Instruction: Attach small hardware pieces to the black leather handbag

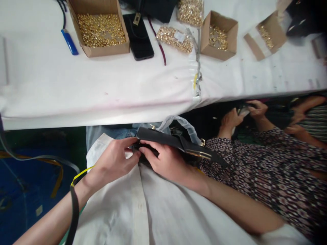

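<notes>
A black handbag [160,136] rests in my lap, tilted on its side, below the table's front edge. Clear plastic wraps its raised handle [182,123], and gold-coloured fittings show at the handle's ends. My left hand [116,158] is closed on the bag's left end, thumb and fingers pinching the black material. Close beside it, my right hand [167,161] grips the near side of the bag, its thumb almost meeting the left thumb. Whatever small part lies between the fingertips is hidden.
On the white-covered table [102,88] stand an open box of gold-coloured hardware [100,30], a black phone [140,41], bagged hardware [175,38], a smaller box [219,35] and a blue-handled tool [69,42]. At right, a co-worker's hands [232,119] hold something small.
</notes>
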`<state>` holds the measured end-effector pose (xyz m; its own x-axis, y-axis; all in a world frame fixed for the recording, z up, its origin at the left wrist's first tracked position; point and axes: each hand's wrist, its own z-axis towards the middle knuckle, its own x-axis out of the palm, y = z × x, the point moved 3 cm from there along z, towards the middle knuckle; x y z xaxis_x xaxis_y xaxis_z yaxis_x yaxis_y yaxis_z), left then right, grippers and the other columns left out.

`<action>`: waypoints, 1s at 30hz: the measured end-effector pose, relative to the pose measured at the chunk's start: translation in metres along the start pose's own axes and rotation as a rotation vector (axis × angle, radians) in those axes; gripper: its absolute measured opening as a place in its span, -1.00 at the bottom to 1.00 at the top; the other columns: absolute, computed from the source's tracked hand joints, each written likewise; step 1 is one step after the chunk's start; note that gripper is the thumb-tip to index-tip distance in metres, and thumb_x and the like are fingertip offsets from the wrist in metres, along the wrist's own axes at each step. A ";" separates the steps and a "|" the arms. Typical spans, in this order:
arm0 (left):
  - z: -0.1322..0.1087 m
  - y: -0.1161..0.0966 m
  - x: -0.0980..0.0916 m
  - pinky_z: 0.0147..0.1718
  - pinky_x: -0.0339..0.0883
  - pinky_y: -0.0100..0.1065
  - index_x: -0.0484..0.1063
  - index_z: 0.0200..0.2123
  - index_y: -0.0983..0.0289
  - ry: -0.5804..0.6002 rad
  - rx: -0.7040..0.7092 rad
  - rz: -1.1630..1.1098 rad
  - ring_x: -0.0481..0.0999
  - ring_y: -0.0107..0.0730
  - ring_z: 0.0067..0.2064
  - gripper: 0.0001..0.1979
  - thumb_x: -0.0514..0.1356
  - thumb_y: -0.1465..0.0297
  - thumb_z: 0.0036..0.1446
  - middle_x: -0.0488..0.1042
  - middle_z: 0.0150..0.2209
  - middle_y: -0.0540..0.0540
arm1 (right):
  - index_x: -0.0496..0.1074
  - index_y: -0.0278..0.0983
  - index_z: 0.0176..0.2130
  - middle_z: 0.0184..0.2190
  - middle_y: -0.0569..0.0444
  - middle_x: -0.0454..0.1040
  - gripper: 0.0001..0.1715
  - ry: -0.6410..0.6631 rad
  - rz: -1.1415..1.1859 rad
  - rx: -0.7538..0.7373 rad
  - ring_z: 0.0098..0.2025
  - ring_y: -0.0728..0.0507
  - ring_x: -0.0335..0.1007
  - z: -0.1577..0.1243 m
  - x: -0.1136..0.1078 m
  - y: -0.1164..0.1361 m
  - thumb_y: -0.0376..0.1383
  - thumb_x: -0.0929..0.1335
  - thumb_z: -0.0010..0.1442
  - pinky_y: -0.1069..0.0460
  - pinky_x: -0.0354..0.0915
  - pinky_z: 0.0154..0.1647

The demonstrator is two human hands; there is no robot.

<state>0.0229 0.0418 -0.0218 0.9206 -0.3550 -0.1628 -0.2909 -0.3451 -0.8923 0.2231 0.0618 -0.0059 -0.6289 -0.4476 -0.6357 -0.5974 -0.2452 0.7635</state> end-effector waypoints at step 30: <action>-0.017 0.017 0.028 0.03 0.57 -0.29 0.64 0.25 0.25 -0.283 -0.003 -0.314 0.73 -0.12 0.06 -0.41 0.14 0.58 0.20 0.74 0.12 0.12 | 0.57 -0.17 0.18 0.11 -0.08 0.68 -0.68 0.028 -0.337 -0.245 0.17 -0.34 0.64 0.017 0.021 -0.011 -0.31 0.37 0.50 -0.23 0.45 0.37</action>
<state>0.0390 0.0111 -0.0341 0.9998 0.0202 0.0071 0.0146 -0.4012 -0.9159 0.2087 0.0697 -0.0297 -0.4025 -0.3298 -0.8539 -0.6291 -0.5780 0.5198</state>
